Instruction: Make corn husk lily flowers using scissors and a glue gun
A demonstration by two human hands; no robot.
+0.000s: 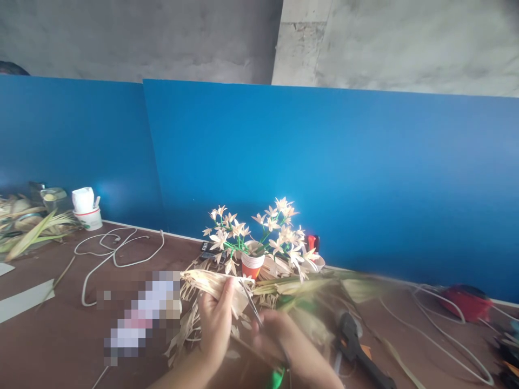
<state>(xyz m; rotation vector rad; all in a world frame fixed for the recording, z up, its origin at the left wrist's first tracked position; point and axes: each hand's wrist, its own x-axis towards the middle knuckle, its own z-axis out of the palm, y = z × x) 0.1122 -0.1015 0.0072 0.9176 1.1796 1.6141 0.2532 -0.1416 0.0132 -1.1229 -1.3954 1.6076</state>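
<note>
My left hand [216, 319] is closed on a pale dried corn husk [206, 282], its thumb pressed along the top. In my right hand [273, 335] is a pair of scissors [254, 310], with the blades up against the right end of the husk. Just beyond both hands, a red and white paper cup [252, 263] holds green stems bearing several cream star-shaped flowers [237, 229]. Strips of husk [184, 329] and small cut pieces lie under and around my hands. The right hand is somewhat blurred.
A black glue gun [359, 348] lies at the right, near a red object [468, 303] and loose cables. White cable [117, 248] loops across the left side, by a white cup [90, 219]. More husks [36, 232] are piled far left. A blue partition [324, 162] borders the table's back.
</note>
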